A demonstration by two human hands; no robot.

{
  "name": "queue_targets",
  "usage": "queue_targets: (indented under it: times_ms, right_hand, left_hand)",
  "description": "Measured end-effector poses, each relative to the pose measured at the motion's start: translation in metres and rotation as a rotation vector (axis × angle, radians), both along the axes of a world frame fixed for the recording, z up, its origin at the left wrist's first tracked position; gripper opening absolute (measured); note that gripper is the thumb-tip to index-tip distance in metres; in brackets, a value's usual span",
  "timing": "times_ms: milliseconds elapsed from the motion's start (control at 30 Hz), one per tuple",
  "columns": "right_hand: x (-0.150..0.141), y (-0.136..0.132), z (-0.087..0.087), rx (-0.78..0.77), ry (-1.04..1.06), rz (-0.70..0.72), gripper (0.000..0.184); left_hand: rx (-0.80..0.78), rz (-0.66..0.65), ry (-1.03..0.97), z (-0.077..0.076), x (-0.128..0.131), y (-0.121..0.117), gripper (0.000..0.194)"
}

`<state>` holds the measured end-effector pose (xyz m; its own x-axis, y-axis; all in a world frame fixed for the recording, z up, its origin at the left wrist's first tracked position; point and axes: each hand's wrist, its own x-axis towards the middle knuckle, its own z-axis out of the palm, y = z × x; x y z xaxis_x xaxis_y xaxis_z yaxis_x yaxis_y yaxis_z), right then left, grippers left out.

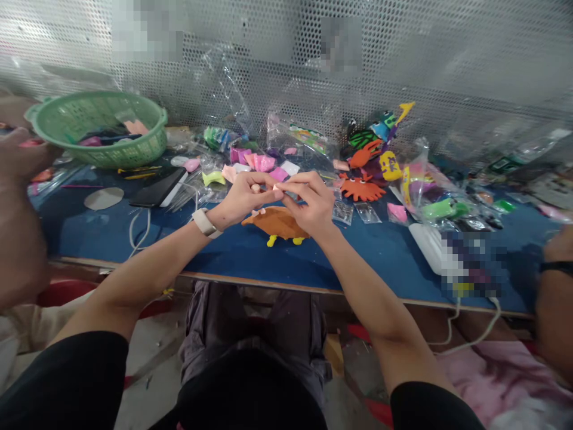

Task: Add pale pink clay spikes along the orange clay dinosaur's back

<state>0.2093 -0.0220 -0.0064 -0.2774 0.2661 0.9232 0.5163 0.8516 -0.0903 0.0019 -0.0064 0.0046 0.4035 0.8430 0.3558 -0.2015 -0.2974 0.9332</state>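
My left hand [246,194] and my right hand [313,200] meet over the table, fingers closed in pinches. Between their fingertips is a small pale pink piece of modelling clay [276,187]; its exact shape is too small to tell. Another pale bit [255,189] shows at my left fingers. Just below lies a brown clay animal figure [280,223] with a pointed end at the left and yellow feet [271,240]. My right hand covers its right end. Small pale pink bits [258,211] sit at its upper left edge.
A green basket [134,146] stands at the back left, near a phone [159,187]. Bagged clay pieces [259,161] lie behind my hands. An orange clay crab [362,188] and other figures sit back right, before a white power bank [425,248]. Other people's arms [20,221] show at both sides.
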Motion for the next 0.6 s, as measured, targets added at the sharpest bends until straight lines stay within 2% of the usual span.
queue_targets:
  times_ms: [333, 467, 600]
  right_hand:
    - [-0.005, -0.004, 0.01, -0.124, 0.122, 0.153, 0.01]
    - [-0.005, -0.005, 0.011, -0.248, 0.157, 0.159, 0.009]
    - [-0.005, -0.006, 0.013, -0.366, 0.184, 0.208, 0.014]
  left_hand:
    - [0.029, -0.044, -0.019, 0.004, 0.0, -0.001, 0.049]
    - [0.01, -0.105, -0.054, 0.006, 0.001, -0.002, 0.047]
    - [0.022, -0.097, -0.052, 0.008, 0.001, -0.002, 0.049]
